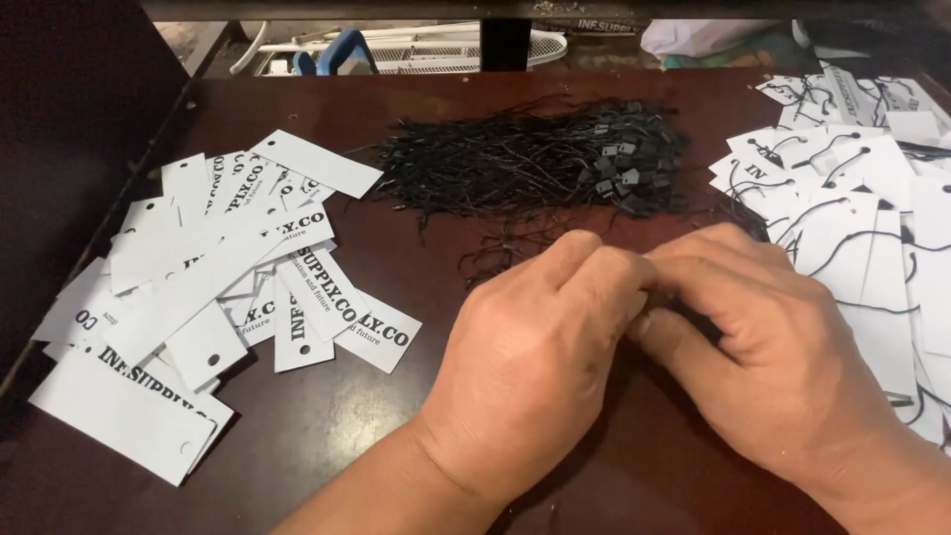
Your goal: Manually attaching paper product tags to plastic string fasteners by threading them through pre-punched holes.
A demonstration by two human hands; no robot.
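Both hands, left [530, 352] and right [768, 332], pinch together fingertips closed, contents hidden; strings [540, 163] near, tags [213, 282] left on worktop [337, 416].

i see my left hand [530, 362] back-up, fingers curled inward, its fingertips meeting those of my right hand [768, 332]. both forearms angle in from below, knuckles raised, fingers pinched together between the two hands.
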